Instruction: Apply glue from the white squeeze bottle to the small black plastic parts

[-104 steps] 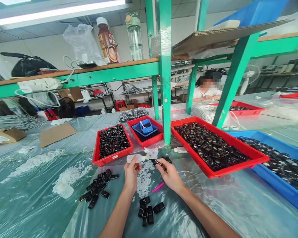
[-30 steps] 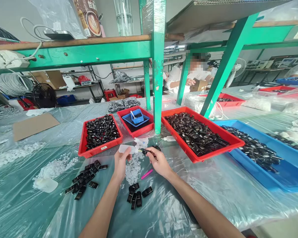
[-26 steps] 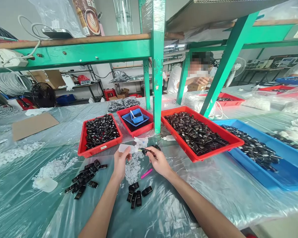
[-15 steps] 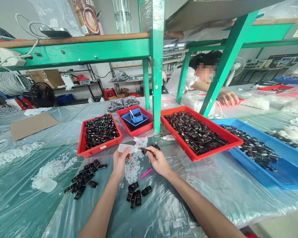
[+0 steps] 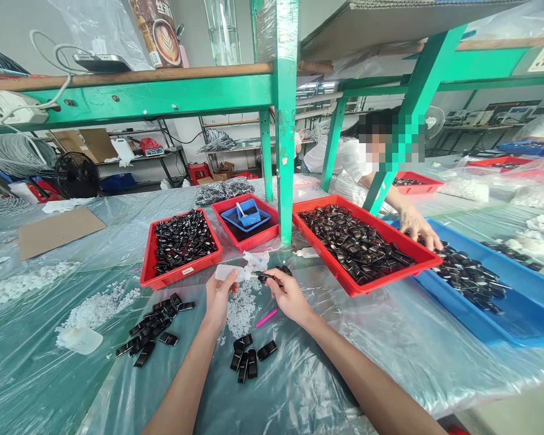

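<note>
Here's the change: across the table, a co-worker's hand [image 5: 417, 228] has swung off the far red tray [image 5: 428, 188] and down into the blue tray [image 5: 519, 332], among its black pieces [image 5: 469, 273]. It's well apart from me, so I judge my own work undisturbed. My 2 hands have barely shifted: my left hand [image 5: 218, 298] is grasping the translucent squeeze bottle [image 5: 223, 272], tipped nearly level, and my right hand [image 5: 292, 296] is pinching a black plastic casing [image 5: 263, 277] right at its nozzle. Whether those 2 touch, I can't tell. Below, white granules [image 5: 240, 309] lie between my forearms, the pink pen [image 5: 266, 318] just beside them, loose black casings [image 5: 252, 364] nearer me.
</note>
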Demonstrator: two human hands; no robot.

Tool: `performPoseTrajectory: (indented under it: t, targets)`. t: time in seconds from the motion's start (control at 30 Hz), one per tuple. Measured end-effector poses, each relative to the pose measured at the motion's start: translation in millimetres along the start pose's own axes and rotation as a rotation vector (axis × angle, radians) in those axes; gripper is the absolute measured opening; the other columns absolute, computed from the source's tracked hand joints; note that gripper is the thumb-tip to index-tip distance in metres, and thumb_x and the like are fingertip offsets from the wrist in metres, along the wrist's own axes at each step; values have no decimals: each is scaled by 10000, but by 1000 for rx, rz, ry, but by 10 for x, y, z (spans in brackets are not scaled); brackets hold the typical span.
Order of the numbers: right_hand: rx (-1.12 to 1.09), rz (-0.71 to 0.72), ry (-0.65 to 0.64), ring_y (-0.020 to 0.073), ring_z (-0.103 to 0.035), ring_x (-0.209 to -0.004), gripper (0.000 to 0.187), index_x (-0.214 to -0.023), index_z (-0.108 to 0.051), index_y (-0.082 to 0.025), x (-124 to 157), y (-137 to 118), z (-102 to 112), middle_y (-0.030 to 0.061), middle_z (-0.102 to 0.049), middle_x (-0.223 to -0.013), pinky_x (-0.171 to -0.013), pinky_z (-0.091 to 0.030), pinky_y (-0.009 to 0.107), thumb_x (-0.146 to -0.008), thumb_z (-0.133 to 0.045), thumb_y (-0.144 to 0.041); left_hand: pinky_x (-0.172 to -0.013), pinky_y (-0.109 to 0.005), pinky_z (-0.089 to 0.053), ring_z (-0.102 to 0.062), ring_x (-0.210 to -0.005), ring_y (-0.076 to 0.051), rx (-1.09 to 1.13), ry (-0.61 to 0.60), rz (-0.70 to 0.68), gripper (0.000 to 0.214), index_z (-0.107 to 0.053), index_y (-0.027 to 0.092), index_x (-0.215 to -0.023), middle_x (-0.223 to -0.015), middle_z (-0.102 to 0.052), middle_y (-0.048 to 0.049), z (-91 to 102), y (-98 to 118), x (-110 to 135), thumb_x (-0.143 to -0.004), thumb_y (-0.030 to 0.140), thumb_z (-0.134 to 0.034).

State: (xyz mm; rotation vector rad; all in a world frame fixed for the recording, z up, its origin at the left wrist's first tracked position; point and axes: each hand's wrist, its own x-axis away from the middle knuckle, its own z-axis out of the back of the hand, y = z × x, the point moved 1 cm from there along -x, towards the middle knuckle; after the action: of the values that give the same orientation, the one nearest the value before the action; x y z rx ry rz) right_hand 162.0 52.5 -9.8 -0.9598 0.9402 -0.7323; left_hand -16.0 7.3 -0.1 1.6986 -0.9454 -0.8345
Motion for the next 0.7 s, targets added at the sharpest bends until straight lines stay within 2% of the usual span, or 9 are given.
performPoseTrajectory:
  t: [0.33, 0.57, 0.7]
  targets:
    - [-24, -23, -7, 141, -514, -602, 274, -1058, -681, -175, 5, 0, -9, 19, -606, -752, -550, -414, 246, -944, -485, -328, -518, -239, -373, -495, -544, -111, 14, 18, 0, 372, -637, 146, -781, -619, -579, 6, -1, -12, -8, -703, 476, -792]
    - [-176, -42, -14, 112, -504, -541, 445, -1042, -711, -157, -42, 34, -16, 38, -628, -806, -512, -406, 244, -950, -485, -529, -515, -236, -371, -507, -549, -112, 38, 40, 4, 388, -644, 139, -823, -636, -592, 1, -17, 7, -2, -696, 468, -803]
    - [-240, -74, -17, 118, -523, -551, 445, -1062, -728, -152, -62, 31, -7, 43, -630, -787, -479, -380, 235, -914, -546, -530, -510, -237, -366, -504, -542, -110, 50, 36, 5, 384, -643, 138, -806, -625, -586, 3, -20, 19, -5, -690, 466, -805]
